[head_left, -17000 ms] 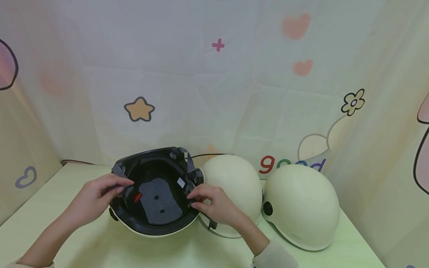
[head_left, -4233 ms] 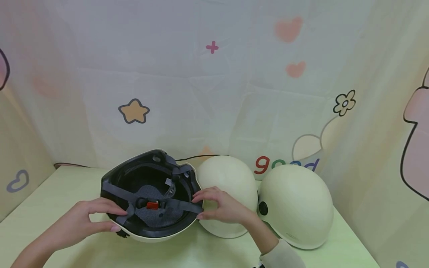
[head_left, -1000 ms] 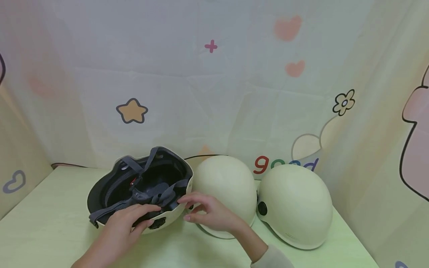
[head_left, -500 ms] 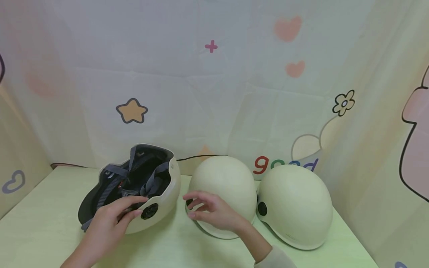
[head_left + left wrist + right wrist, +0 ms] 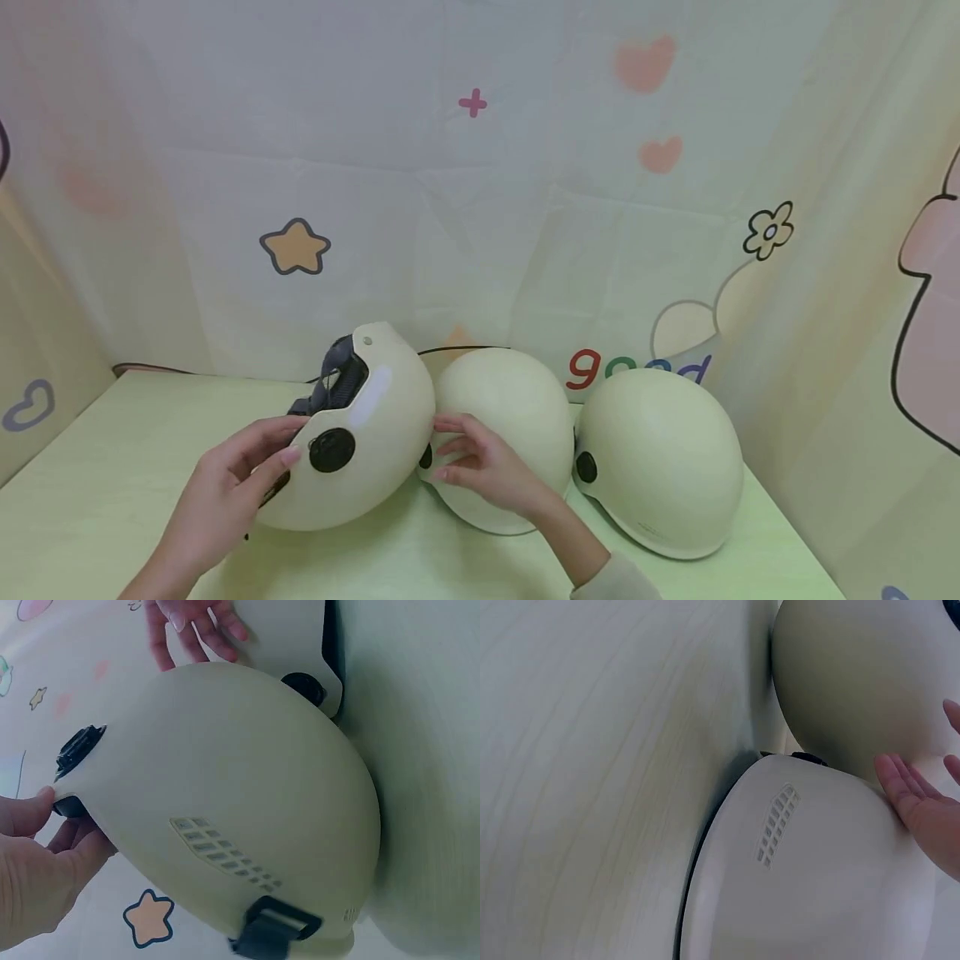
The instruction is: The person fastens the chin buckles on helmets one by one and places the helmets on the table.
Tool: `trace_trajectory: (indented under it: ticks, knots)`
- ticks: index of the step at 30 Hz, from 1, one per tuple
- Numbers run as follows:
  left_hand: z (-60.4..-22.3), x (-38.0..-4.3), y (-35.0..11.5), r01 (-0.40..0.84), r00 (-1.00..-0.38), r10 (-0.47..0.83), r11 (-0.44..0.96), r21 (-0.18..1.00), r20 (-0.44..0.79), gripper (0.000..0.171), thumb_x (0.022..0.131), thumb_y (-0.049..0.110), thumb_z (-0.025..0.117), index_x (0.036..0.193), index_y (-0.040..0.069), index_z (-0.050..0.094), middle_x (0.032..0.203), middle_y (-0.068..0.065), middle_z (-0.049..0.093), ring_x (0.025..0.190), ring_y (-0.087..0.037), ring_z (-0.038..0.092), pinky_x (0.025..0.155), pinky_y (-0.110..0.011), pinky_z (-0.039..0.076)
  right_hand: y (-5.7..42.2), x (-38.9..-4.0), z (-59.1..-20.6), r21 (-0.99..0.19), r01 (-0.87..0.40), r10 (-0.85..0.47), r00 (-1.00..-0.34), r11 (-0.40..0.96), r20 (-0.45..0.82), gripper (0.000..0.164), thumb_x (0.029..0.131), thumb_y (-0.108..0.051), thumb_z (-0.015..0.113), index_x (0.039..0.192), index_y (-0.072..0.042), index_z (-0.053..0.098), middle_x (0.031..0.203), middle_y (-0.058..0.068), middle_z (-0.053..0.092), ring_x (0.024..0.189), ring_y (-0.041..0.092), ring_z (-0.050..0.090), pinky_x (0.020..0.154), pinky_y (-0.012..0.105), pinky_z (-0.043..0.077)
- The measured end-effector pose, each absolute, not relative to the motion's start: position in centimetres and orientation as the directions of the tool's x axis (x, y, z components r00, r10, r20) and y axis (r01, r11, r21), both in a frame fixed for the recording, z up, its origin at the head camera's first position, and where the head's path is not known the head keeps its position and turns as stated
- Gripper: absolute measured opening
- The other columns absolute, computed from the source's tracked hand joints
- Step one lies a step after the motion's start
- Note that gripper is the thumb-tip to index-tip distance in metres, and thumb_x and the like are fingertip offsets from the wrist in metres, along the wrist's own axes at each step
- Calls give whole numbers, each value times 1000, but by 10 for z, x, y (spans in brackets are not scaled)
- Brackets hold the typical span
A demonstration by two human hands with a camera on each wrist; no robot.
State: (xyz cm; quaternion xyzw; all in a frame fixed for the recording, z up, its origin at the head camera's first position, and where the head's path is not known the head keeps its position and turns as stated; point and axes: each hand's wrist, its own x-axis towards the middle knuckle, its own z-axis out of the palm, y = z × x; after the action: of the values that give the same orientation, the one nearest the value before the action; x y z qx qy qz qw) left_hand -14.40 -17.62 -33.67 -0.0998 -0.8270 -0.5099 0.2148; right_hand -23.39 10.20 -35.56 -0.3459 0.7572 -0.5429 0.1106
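A cream helmet [image 5: 386, 454] is tipped on its side at the left, its black-lined opening turned left. My left hand [image 5: 213, 492] grips its rim beside a black round side disc [image 5: 332, 450], thumb outside and fingers inside. Dark straps [image 5: 333, 375] show at the opening; most of the inside is hidden. My right hand [image 5: 487, 467], fingers loosely extended, is at the helmet's crown, in front of a second cream helmet [image 5: 517, 400]. In the right wrist view the fingertips [image 5: 889, 769] appear to touch the tipped helmet [image 5: 862, 690]. A vent grid shows in the left wrist view.
A third cream helmet [image 5: 667, 458] stands at the right, touching or close beside the second one. All are on a pale wood-grain table [image 5: 90, 450]. Behind hangs a printed curtain [image 5: 375, 183], with a dark cord [image 5: 161, 368] along the table's back edge.
The left helmet has turned from opening up to lying with its opening leftward, and its crown has swung right towards the second helmet. My left hand keeps its grip; my right hand meets the crown.
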Motion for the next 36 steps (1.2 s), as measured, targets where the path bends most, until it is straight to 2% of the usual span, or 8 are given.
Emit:
trace_trajectory:
  ticks: [2,7,12,15,26,32,36]
  knots:
    - [-336,-144,-179,366,-903,-56,421,830,426,29,91,13,57,119,9,57,106,-7,63,89,-2,59,71,-16,48,104,-235,-356,-906,-394,-635,-743,158,212,58,84,-1,63,135,-5,37,131,20,42,110,39,48,86,29,45]
    - [-339,-147,-188,327,-930,-64,304,895,362,32,93,18,55,123,8,52,104,6,62,91,-2,58,72,-23,50,105,-237,-356,-912,-388,-644,-733,133,218,62,84,2,62,138,-4,33,131,23,43,112,41,46,88,28,44]
    - [-343,-155,-196,348,-937,-46,-18,937,347,33,92,8,53,125,11,50,101,6,63,88,-6,59,69,-21,51,103,-237,-355,-915,-377,-652,-732,146,198,63,84,1,63,139,-5,33,131,23,43,112,41,46,89,29,44]
    - [-345,-159,-198,355,-933,-14,-184,916,359,35,92,1,51,125,12,51,100,2,63,88,-8,59,69,-23,50,101,-237,-357,-919,-361,-651,-738,160,177,64,84,-1,63,140,-6,32,132,22,43,113,40,46,89,30,44]
    - [-346,-161,-207,337,-937,-10,-296,894,350,39,92,-2,48,128,13,52,102,0,63,87,-10,60,67,-23,51,97,-236,-359,-925,-329,-650,-748,189,133,68,85,-4,64,142,-7,28,133,24,42,115,37,46,88,27,43]
    - [-349,-165,-229,297,-938,-2,-515,804,346,43,93,-7,43,129,15,53,96,-3,63,81,-14,61,61,-23,51,90,-236,-362,-926,-305,-633,-767,220,102,72,85,-9,65,144,-11,23,133,17,44,115,30,47,89,27,42]
    - [-354,-168,-242,254,-941,14,-633,732,339,46,94,-8,38,130,16,53,100,-5,62,81,-16,61,63,-26,52,85,-239,-365,-921,-304,-614,-783,242,97,71,85,-13,66,143,-16,26,132,13,46,115,29,49,88,27,43]
